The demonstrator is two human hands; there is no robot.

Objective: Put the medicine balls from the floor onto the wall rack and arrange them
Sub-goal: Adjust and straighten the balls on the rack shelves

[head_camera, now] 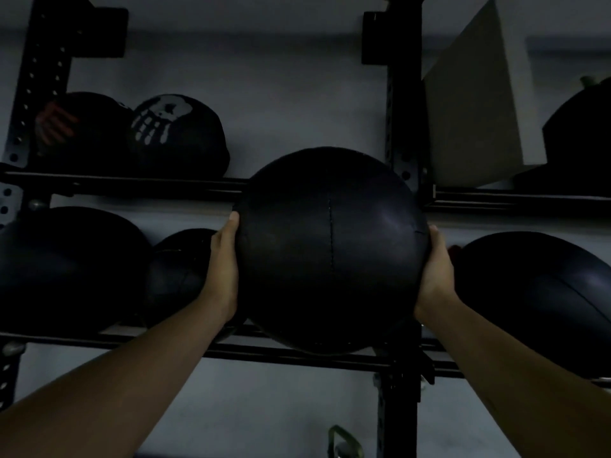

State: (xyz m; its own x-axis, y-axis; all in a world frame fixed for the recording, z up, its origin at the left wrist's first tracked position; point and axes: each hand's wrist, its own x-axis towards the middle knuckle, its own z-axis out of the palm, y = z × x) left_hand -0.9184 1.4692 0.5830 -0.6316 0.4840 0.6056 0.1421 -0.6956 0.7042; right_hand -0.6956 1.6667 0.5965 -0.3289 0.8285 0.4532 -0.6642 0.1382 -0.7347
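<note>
I hold a large black medicine ball (332,249) with a stitched centre seam in front of the black wall rack (132,186). My left hand (224,266) presses flat on its left side and my right hand (436,272) on its right side. The ball covers the gap between the upper rail and the lower rail (281,355), beside the upright post (401,127). Whether it rests on the lower rail I cannot tell. The room is dim.
On the upper shelf sit a ball with a red hand print (79,130) and one with a white hand print (178,137). Lower shelf holds two balls at left (66,269) (182,269) and one at right (535,289). A grey box (476,104) stands upper right.
</note>
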